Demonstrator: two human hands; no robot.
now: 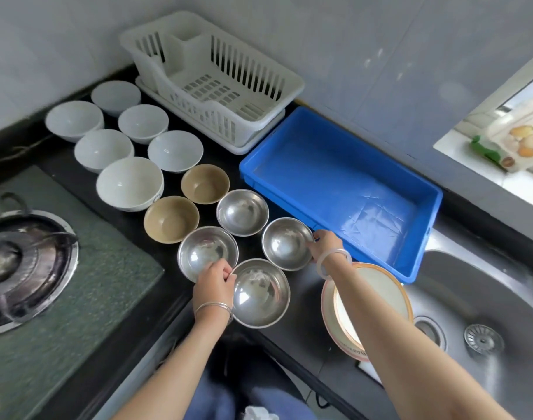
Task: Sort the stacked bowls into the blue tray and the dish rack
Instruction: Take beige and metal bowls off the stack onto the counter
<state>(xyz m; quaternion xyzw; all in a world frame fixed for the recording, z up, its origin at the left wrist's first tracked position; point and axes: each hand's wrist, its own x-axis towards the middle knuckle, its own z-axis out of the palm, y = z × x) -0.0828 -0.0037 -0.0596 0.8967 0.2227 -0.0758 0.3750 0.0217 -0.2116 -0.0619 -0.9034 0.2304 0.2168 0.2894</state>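
- Left hand [214,283] pinches the rim of the nearest steel bowl [260,294] at the table's front edge, grip clamped for lifting.
- Right hand [324,247] clamps a second steel bowl [286,243] beside the empty blue tray [344,189].
- Dish rack [210,77] waits at the back edge.

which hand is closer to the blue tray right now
Right. The right hand grips a steel bowl beside the blue tray; the left hand is farther, between two nearer bowls.
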